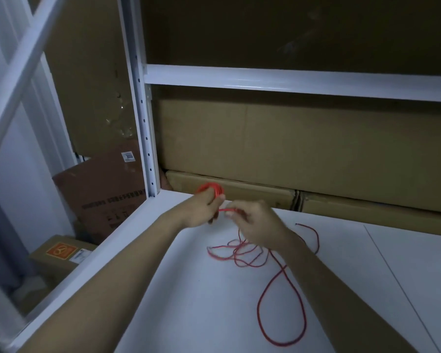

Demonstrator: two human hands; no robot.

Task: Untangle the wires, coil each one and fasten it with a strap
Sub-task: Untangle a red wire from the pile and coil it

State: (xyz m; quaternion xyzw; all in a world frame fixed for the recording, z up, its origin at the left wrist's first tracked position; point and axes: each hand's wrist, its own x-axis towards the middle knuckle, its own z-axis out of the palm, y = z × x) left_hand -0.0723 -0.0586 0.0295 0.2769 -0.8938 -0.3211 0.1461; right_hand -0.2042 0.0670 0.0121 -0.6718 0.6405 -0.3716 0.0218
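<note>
the left hand (201, 210) curls its fingers round a red coil (210, 190), keeping the loops together, while the right hand (252, 222) pinches the red wire (278, 271) to feed slack trailing over the white surface (189, 314).

Left hand (204, 208) grips a red coil (210, 189), right hand (252, 221) pinches the red wire (281, 273) (loose loops sprawl across the white shelf (189, 289)).
</note>
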